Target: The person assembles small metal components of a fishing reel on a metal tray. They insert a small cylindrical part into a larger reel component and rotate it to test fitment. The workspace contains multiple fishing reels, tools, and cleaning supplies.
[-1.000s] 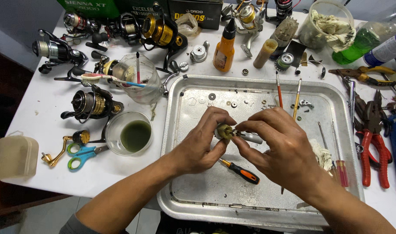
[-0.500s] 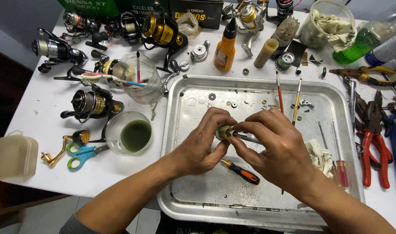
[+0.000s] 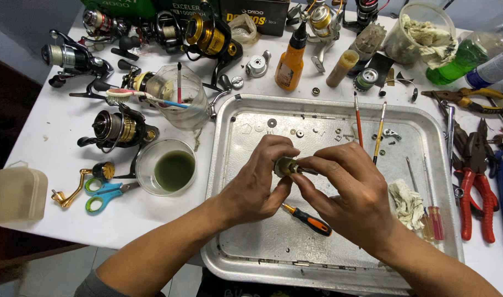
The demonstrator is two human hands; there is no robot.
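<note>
Head view: part (image 3: 287, 165) mid-tray (image 3: 427, 132).

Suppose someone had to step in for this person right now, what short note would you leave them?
Left hand: grip on a small brass-coloured reel part, held above the metal tray.
Right hand: fingertips pinching the same part from the other side.
Nearby: orange-handled screwdriver in the tray under the hands, small washers and screws along its far edge, rag at right.
Done: part lifted out, loose bits laid out.
Left: cannot tell from here.
</note>
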